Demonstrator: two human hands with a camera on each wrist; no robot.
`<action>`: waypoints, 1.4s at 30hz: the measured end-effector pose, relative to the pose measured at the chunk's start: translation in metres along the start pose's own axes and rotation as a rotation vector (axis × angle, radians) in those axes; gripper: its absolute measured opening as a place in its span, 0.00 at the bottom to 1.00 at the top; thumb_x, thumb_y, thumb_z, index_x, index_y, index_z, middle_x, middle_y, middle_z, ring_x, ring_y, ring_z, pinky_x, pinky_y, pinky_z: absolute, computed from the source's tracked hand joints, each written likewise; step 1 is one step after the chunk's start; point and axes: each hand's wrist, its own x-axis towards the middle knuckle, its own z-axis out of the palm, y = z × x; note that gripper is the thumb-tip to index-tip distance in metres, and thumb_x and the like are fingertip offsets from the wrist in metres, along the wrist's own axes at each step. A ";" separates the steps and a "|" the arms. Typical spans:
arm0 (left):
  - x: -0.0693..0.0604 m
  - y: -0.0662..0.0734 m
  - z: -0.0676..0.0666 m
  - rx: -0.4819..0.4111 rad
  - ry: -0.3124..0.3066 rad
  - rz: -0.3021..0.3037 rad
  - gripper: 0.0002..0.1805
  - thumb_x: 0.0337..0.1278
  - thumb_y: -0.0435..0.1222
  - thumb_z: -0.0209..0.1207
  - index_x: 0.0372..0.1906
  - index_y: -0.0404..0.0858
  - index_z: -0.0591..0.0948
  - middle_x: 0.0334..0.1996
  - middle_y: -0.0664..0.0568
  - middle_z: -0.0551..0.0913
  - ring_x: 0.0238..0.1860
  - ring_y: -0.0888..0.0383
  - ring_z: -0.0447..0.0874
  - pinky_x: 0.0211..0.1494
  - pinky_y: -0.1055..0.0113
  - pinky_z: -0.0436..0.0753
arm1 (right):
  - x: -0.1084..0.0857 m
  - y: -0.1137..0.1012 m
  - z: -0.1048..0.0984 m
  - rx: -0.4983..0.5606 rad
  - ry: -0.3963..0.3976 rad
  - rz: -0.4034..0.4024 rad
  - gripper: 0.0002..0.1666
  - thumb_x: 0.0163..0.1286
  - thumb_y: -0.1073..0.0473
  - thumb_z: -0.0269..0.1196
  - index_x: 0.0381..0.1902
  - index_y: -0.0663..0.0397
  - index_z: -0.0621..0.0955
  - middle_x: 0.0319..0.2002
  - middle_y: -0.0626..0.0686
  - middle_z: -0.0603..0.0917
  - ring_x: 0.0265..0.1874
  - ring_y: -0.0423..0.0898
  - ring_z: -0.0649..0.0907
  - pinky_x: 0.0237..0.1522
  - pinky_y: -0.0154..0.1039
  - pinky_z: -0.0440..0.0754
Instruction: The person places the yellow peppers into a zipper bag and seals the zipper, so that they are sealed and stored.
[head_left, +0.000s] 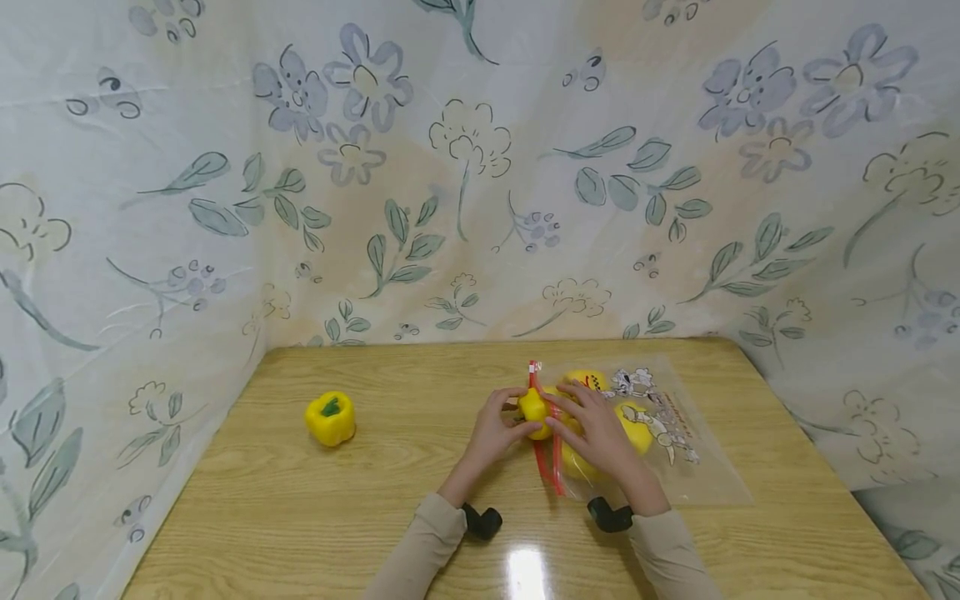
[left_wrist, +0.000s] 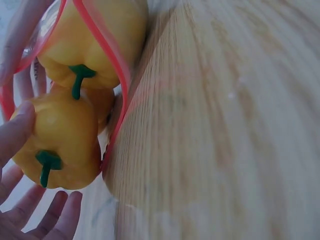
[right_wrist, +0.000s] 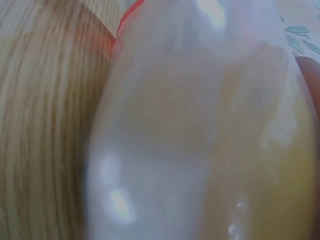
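At the red-edged mouth of a clear zip bag [head_left: 701,458], my left hand [head_left: 492,427] holds a yellow bell pepper [head_left: 534,414] between thumb and fingers. The pepper's green stem faces out of the bag in the left wrist view, where its far end lies within the red zip strip [left_wrist: 116,120]. My right hand [head_left: 596,429] grips the bag near its opening, thumb and fingers at the red strip. Several yellow peppers lie inside the bag, one of them [left_wrist: 95,45] just behind the held pepper. Clear plastic [right_wrist: 150,150] fills most of the right wrist view and blurs what lies behind it.
Another yellow bell pepper [head_left: 330,419] stands on the left part of the wooden table [head_left: 247,517], stem up. Printed figures mark the bag's upper face. A floral cloth [head_left: 465,183] hangs behind the table and along both sides.
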 end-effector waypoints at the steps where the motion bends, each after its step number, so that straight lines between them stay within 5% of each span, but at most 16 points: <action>1: 0.001 -0.002 0.000 0.013 0.004 -0.005 0.29 0.47 0.37 0.67 0.57 0.37 0.72 0.53 0.44 0.72 0.49 0.47 0.76 0.45 0.63 0.83 | 0.000 0.000 0.000 0.001 0.000 -0.001 0.23 0.63 0.48 0.62 0.56 0.44 0.78 0.58 0.58 0.74 0.63 0.61 0.66 0.59 0.67 0.61; 9: 0.002 -0.003 0.002 -0.004 0.005 -0.021 0.28 0.47 0.41 0.67 0.55 0.39 0.73 0.52 0.47 0.73 0.47 0.50 0.78 0.47 0.69 0.81 | 0.000 0.000 -0.001 0.002 -0.012 0.012 0.23 0.64 0.46 0.60 0.57 0.42 0.77 0.59 0.57 0.74 0.64 0.60 0.65 0.60 0.65 0.60; 15: 0.002 -0.002 0.000 -0.153 -0.005 -0.061 0.27 0.54 0.36 0.63 0.58 0.32 0.71 0.56 0.42 0.73 0.52 0.45 0.78 0.49 0.65 0.81 | -0.001 -0.001 0.000 0.008 -0.017 0.020 0.23 0.64 0.46 0.60 0.57 0.41 0.77 0.59 0.56 0.74 0.65 0.59 0.64 0.61 0.65 0.59; 21: -0.002 0.016 -0.009 -0.273 -0.063 -0.086 0.24 0.61 0.32 0.56 0.59 0.26 0.67 0.56 0.33 0.71 0.55 0.41 0.75 0.51 0.62 0.80 | -0.001 -0.001 0.000 0.010 -0.013 0.022 0.24 0.64 0.46 0.60 0.57 0.43 0.78 0.59 0.56 0.74 0.65 0.60 0.64 0.62 0.64 0.58; 32: 0.000 0.020 -0.011 -0.281 -0.142 -0.039 0.25 0.63 0.31 0.53 0.62 0.24 0.64 0.59 0.31 0.69 0.57 0.37 0.71 0.54 0.65 0.79 | 0.000 -0.001 0.000 0.006 -0.006 0.015 0.24 0.62 0.48 0.62 0.56 0.43 0.78 0.58 0.56 0.75 0.65 0.62 0.63 0.62 0.66 0.58; 42: 0.004 0.019 -0.007 -0.369 -0.183 -0.085 0.25 0.66 0.29 0.49 0.65 0.27 0.61 0.62 0.32 0.65 0.58 0.39 0.71 0.58 0.45 0.73 | 0.000 -0.002 -0.002 0.001 -0.026 0.021 0.24 0.63 0.47 0.62 0.57 0.42 0.78 0.59 0.57 0.74 0.65 0.62 0.62 0.62 0.65 0.58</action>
